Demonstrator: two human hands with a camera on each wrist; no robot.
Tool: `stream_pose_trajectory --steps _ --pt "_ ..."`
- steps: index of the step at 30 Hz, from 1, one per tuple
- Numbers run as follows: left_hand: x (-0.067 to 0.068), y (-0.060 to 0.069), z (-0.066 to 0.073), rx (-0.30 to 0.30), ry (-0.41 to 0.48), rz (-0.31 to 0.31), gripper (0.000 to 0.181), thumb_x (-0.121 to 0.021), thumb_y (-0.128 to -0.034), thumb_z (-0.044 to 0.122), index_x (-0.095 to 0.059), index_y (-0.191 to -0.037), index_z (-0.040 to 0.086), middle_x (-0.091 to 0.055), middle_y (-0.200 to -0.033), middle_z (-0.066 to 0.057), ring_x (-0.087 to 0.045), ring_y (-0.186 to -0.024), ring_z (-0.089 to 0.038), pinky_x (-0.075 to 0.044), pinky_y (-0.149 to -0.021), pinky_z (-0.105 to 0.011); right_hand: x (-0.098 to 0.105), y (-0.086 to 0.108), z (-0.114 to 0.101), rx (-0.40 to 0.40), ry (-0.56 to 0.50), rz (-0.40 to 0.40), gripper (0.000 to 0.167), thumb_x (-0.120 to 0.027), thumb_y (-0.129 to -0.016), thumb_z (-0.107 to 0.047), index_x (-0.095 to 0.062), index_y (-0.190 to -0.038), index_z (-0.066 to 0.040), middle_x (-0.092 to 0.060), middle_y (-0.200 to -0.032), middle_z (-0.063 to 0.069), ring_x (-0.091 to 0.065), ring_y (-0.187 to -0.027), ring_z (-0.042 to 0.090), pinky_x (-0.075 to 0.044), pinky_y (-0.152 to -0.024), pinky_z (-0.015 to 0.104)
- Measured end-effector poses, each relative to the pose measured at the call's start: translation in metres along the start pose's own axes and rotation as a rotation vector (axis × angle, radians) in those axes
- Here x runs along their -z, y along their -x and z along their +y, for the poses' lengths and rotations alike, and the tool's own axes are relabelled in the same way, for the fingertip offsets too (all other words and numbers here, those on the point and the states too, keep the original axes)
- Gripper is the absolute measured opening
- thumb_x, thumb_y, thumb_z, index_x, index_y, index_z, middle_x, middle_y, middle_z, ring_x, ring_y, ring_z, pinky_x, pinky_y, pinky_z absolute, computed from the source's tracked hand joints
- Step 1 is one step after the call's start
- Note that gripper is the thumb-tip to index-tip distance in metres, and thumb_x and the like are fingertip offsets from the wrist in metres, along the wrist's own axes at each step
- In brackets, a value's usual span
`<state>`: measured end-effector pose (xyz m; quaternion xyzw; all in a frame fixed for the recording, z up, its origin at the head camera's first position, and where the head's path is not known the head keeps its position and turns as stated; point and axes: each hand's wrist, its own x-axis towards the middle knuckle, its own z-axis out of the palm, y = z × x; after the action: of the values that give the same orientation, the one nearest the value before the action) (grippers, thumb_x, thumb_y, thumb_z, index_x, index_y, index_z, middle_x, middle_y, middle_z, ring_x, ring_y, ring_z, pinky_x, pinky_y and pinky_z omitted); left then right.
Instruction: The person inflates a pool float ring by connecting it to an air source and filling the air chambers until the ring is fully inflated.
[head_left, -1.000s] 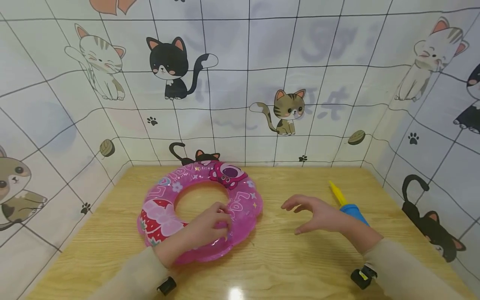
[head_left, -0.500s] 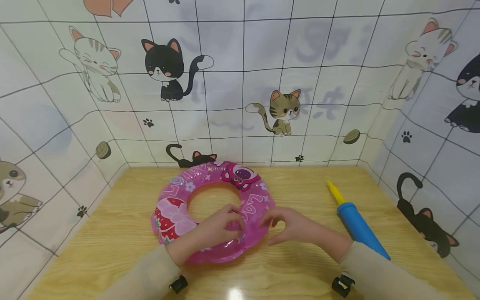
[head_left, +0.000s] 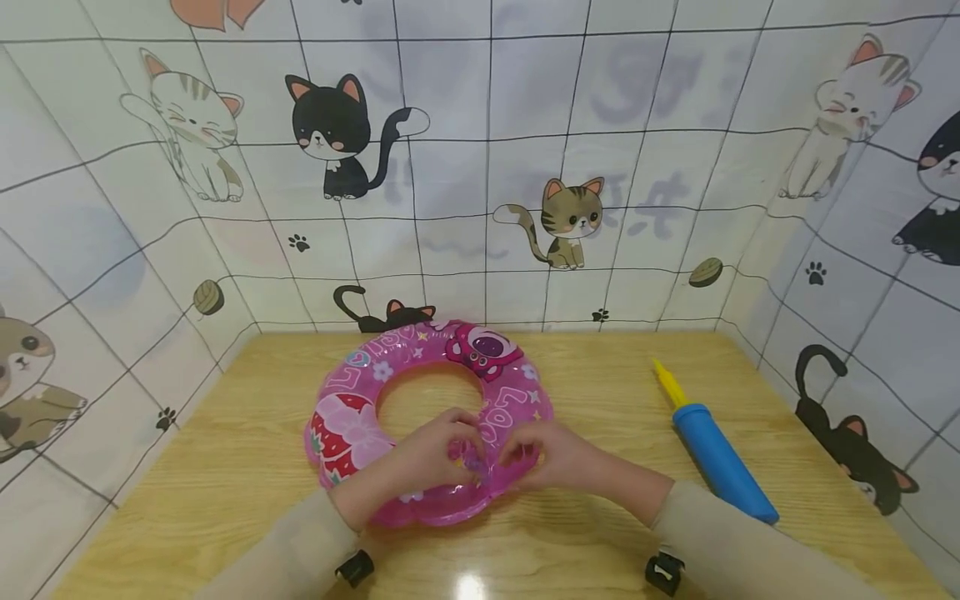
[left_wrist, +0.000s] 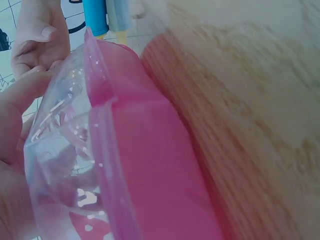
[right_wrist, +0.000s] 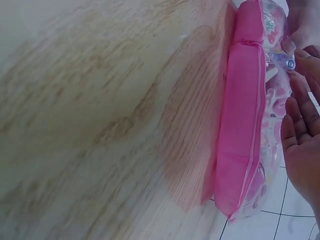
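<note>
A pink inflated swim ring with strawberry and bear prints lies flat on the wooden table. On its near right side, my left hand pinches the small clear valve between thumb and fingers. My right hand has come close from the right, its fingers bent loosely over the ring beside that valve. In the right wrist view its fingertips hover by the valve, and whether they touch it is hard to tell. The left wrist view shows the ring's seam and pink side wall close up.
To the right, a blue hand pump with a yellow nozzle lies on the wooden table. Behind and at both sides stand walls covered in cat-print cloth.
My right hand has moved left from beside the pump to the ring next to my left hand. The ring and left hand have shifted slightly right in view.
</note>
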<state>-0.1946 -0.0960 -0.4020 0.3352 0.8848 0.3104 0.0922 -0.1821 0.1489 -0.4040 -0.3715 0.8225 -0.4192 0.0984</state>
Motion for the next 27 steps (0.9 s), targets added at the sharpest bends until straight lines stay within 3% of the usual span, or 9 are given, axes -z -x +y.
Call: stream_pose_trajectory --steps 8,21,27 --pt "0.002 0.001 -0.001 -0.028 0.028 0.007 0.019 -0.077 -0.0796 0.013 -0.068 -0.089 0.026 -0.050 -0.132 -0.004 -0.052 -0.117 -0.025 -0.046 -0.097 -0.044 -0.006 -0.010 0.001 0.013 0.072 0.001 0.023 -0.084 -0.076 -0.014 -0.070 -0.095 -0.017 -0.063 -0.092 -0.010 -0.058 -0.086 0.013 -0.052 -0.077 0.029" --pt "0.002 0.002 0.000 -0.075 0.126 0.017 0.017 -0.076 -0.0827 0.009 -0.069 -0.093 0.021 -0.051 -0.126 -0.005 -0.049 -0.118 -0.025 -0.042 -0.102 -0.047 -0.011 -0.017 0.001 0.106 0.157 0.020 0.023 -0.086 -0.072 -0.014 -0.068 -0.088 -0.017 -0.059 -0.086 -0.014 -0.057 -0.082 0.019 -0.051 -0.073 0.031" --pt "0.001 0.002 0.003 -0.045 0.146 0.003 0.019 -0.075 -0.0839 0.011 -0.069 -0.094 0.025 -0.050 -0.128 -0.003 -0.048 -0.119 -0.024 -0.043 -0.101 -0.046 -0.012 -0.017 0.000 0.111 0.216 0.027 0.024 -0.086 -0.071 -0.011 -0.069 -0.086 -0.018 -0.059 -0.084 -0.013 -0.056 -0.081 0.014 -0.049 -0.073 0.025"
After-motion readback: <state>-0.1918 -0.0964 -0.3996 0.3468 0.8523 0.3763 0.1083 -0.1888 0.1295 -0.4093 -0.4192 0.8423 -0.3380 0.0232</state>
